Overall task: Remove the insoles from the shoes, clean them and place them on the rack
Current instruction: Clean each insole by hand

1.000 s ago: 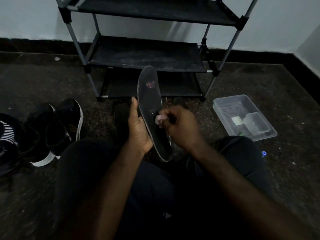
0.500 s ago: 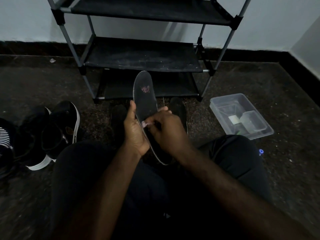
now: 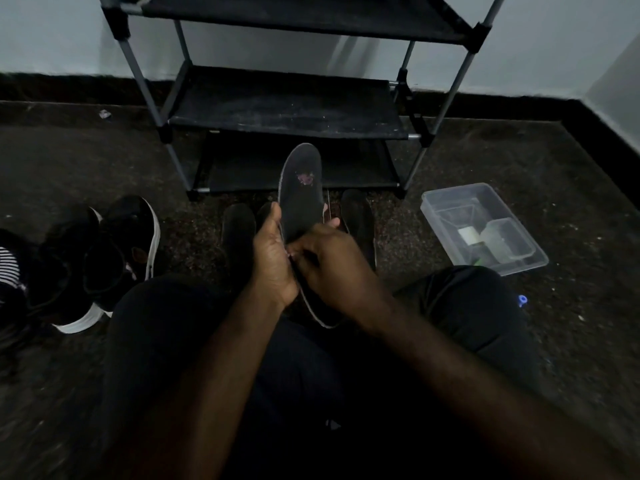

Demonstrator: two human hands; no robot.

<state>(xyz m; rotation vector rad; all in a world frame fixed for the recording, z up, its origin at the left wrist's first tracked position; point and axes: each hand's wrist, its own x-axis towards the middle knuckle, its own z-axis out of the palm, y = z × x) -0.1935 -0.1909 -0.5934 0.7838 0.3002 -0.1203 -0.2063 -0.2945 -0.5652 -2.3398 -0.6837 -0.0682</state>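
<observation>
Head view: left hand and right hand, grips both round insole, toe edge towards rack.

Dark speckled floor carries the rack; a clear box right; sneakers left; dark shoes between.

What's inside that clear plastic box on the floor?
The clear box holds a smaller clear tub, a pale block and a green bit. Dim light hides what they are.
</observation>
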